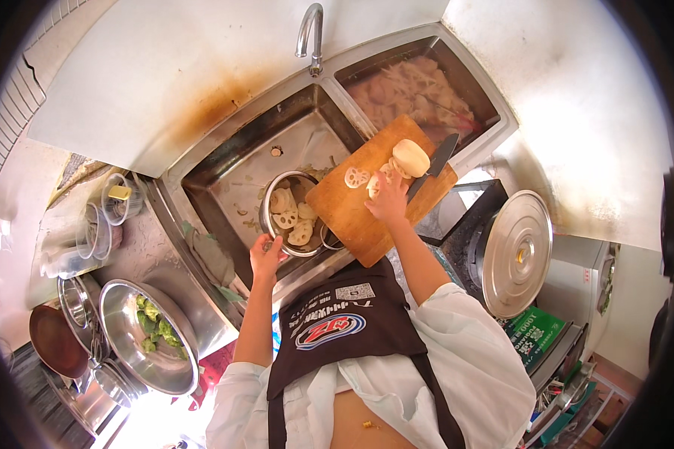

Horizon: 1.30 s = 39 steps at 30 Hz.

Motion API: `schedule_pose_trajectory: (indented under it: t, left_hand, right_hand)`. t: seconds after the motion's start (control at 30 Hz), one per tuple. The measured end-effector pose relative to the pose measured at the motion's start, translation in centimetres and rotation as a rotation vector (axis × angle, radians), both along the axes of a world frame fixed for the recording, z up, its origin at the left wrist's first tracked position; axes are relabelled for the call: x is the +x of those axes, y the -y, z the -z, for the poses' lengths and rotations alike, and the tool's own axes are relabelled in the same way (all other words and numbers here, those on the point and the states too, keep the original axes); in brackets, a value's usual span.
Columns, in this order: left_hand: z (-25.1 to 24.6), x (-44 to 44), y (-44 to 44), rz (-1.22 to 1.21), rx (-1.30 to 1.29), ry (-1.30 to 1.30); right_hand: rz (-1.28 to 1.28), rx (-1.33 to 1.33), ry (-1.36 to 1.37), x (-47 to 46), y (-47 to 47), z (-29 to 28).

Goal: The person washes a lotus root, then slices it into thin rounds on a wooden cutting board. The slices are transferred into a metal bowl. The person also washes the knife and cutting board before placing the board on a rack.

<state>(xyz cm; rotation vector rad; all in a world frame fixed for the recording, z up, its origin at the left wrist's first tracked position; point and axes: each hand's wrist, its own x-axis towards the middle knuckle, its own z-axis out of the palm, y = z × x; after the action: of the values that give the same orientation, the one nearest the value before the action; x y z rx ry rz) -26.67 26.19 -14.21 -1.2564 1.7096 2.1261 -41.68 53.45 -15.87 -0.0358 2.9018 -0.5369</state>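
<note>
My left hand (pixel 267 257) grips the near-left rim of a metal bowl (pixel 266 210) in the left sink basin; sliced lotus root (pixel 285 218) lies in it. A wooden cutting board (pixel 345 216) rests across the sink's divider and front edge. On it my right hand (pixel 390 197) has its fingers on lotus root slices; whether it grips them cannot be told. One slice (pixel 357 177) lies apart to the left. A peeled lotus root piece (pixel 410 158) sits beyond the fingers. The dark-bladed knife (pixel 441 156) lies along the board's right side.
The faucet (pixel 311 39) stands behind the sink (pixel 326 84). Pale pieces soak in the right basin (pixel 421 92). To the left are plastic containers (pixel 118 205) and a steel bowl (pixel 146 365) with green vegetables. A round metal lid (pixel 519 255) stands at the right.
</note>
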Motion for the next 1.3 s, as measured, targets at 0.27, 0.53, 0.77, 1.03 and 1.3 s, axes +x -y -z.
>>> schedule_pose_trajectory:
  t: [0.27, 0.53, 0.77, 1.03, 1.3]
  left_hand:
    - [0.3, -0.5, 0.3, 0.050, 0.025, 0.021]
    - [0.6, 0.3, 1.1, 0.010, 0.044, 0.042]
    - [0.7, -0.2, 1.2, 0.030, 0.065, 0.027]
    - [0.7, -1.0, 1.2, 0.058, -0.012, 0.045]
    - [0.7, -0.9, 1.2, 0.072, -0.063, 0.059]
  right_hand:
    - [-0.260, -0.270, -0.163, 7.0, 10.2, 1.1]
    - [0.134, 0.047, -0.256, 0.0, 2.4, 0.4]
    - [0.045, 0.124, -0.350, 0.6, 4.6, 4.5]
    - [0.117, -0.082, -0.251, 0.2, 4.5, 3.3]
    - [0.107, -0.073, -0.215, 1.1, 6.0, 3.9]
